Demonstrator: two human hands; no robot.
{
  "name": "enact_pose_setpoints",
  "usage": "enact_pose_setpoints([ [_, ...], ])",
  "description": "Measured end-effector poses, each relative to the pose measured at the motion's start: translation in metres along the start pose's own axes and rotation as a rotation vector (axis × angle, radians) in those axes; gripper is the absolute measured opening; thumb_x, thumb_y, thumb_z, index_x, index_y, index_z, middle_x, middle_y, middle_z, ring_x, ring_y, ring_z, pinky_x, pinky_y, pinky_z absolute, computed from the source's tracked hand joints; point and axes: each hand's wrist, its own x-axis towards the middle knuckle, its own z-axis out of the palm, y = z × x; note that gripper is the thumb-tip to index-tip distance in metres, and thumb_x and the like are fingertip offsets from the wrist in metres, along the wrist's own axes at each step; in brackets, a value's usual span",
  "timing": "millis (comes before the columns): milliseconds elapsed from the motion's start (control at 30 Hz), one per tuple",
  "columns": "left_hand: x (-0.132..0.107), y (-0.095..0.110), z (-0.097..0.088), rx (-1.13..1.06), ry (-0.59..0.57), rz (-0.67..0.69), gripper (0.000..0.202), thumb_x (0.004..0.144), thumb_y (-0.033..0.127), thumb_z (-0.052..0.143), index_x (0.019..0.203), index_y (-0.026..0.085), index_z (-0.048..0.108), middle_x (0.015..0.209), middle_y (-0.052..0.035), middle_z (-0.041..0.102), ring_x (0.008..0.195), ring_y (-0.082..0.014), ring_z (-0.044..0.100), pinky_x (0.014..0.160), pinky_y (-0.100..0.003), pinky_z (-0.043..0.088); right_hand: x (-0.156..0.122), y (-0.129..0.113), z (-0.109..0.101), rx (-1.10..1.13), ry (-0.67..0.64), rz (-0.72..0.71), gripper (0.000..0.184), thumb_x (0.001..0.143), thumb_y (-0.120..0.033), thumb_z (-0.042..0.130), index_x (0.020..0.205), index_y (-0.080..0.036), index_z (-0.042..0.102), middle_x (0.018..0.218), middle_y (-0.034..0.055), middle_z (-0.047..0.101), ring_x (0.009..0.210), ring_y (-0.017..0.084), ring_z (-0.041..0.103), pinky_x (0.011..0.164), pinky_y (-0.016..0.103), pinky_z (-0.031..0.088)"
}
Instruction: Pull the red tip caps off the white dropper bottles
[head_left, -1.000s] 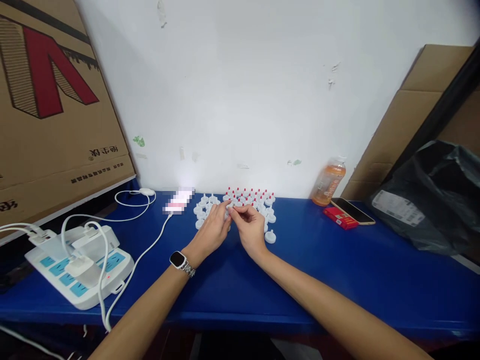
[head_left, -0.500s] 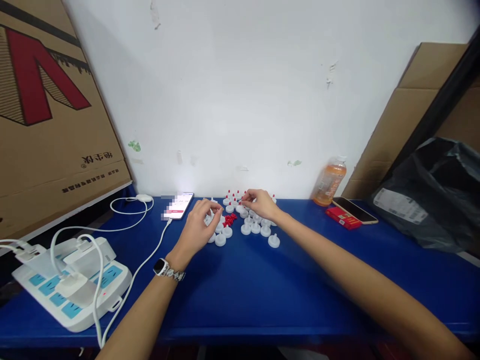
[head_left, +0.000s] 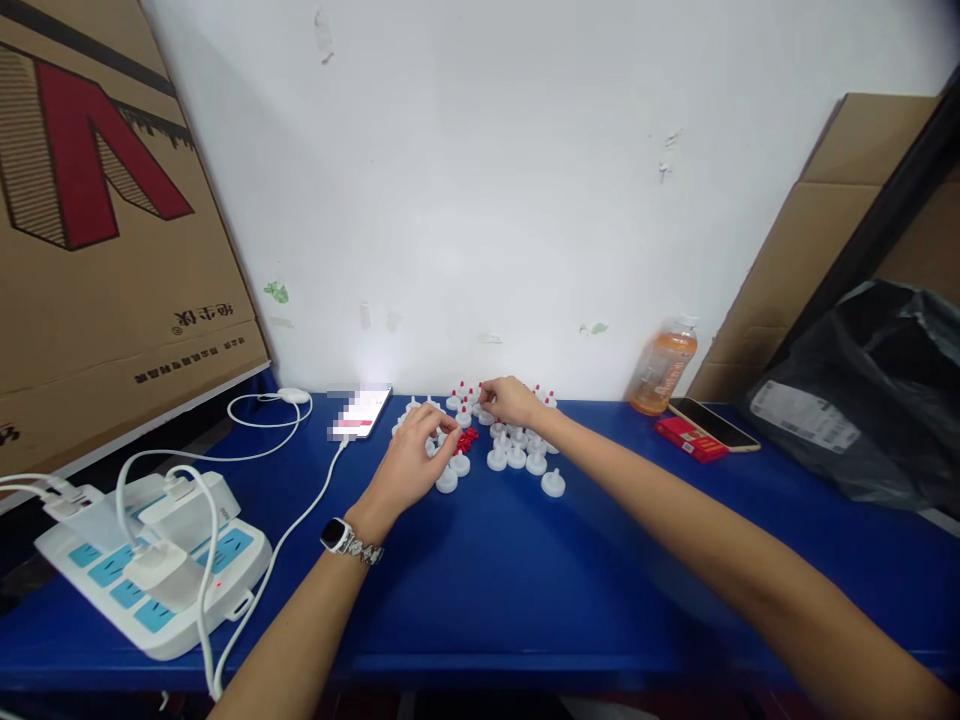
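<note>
My right hand [head_left: 510, 400] is closed in a pinch at the back of a cluster of white nozzle caps [head_left: 516, 456]. At its fingertips shows a small red tip cap [head_left: 481, 387], partly covered by the fingers. My left hand [head_left: 421, 452] hovers over more white nozzle caps [head_left: 446, 481] on the left, thumb and forefinger brought together. Whatever lies between them is too small to make out. Between the hands is a small pile of loose red tip caps [head_left: 467, 440]. Several white caps at the back wear red tips [head_left: 463, 410].
A white power strip [head_left: 157, 570] with plugs and cables takes up the table's left side. A lit phone [head_left: 367, 412] lies near the wall. On the right are an orange drink bottle [head_left: 664, 368], a red box [head_left: 690, 439], a dark phone [head_left: 716, 425] and a black plastic bag [head_left: 862, 390].
My right hand has moved slightly back and left relative to the caps. My left hand stays over the left group, fingers still close together. The whole view has shifted slightly.
</note>
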Motion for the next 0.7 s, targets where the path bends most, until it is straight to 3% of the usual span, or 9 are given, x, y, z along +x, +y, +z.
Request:
enact_pose_setpoints([
  [200, 0.0, -0.011, -0.007, 0.039, -0.09, -0.005, 0.019, 0.093, 0.036, 0.055, 0.084, 0.021, 0.062, 0.09, -0.0022, 0.063, 0.086, -0.0186, 0.056, 0.079, -0.033, 0.045, -0.011, -0.008, 0.002, -0.053, 0.043, 0.014, 0.011, 0.08, -0.018, 0.063, 0.085, -0.02, 0.072, 0.085, 0.0044, 0.073, 0.079, 0.018, 0.063, 0.073, 0.027, 0.042],
  [367, 0.0, -0.029, -0.016, 0.117, -0.061, -0.089, 0.015, 0.092, 0.031, 0.054, 0.085, 0.021, 0.063, 0.092, -0.0038, 0.063, 0.091, -0.0207, 0.058, 0.079, -0.034, 0.045, -0.025, -0.028, 0.005, -0.07, 0.203, -0.061, 0.015, 0.087, -0.027, 0.059, 0.085, -0.019, 0.072, 0.093, 0.0078, 0.071, 0.095, 0.022, 0.059, 0.085, 0.033, 0.041],
  [533, -0.001, -0.041, -0.015, 0.128, -0.092, -0.137, 0.016, 0.091, 0.031, 0.054, 0.088, 0.02, 0.065, 0.092, -0.0048, 0.063, 0.089, -0.0211, 0.058, 0.076, -0.034, 0.046, -0.038, -0.053, 0.007, 0.136, 0.014, -0.224, 0.013, 0.085, -0.026, 0.062, 0.078, -0.019, 0.071, 0.077, 0.0021, 0.07, 0.073, 0.015, 0.06, 0.073, 0.028, 0.041],
  [700, -0.002, -0.033, -0.012, 0.095, -0.113, -0.071, 0.019, 0.091, 0.037, 0.057, 0.086, 0.021, 0.065, 0.088, -0.0034, 0.062, 0.087, -0.0202, 0.057, 0.079, -0.034, 0.045, -0.064, -0.062, 0.005, 0.29, -0.104, -0.247, 0.012, 0.083, -0.028, 0.066, 0.077, -0.019, 0.07, 0.069, -0.0008, 0.067, 0.064, 0.012, 0.058, 0.066, 0.025, 0.039],
])
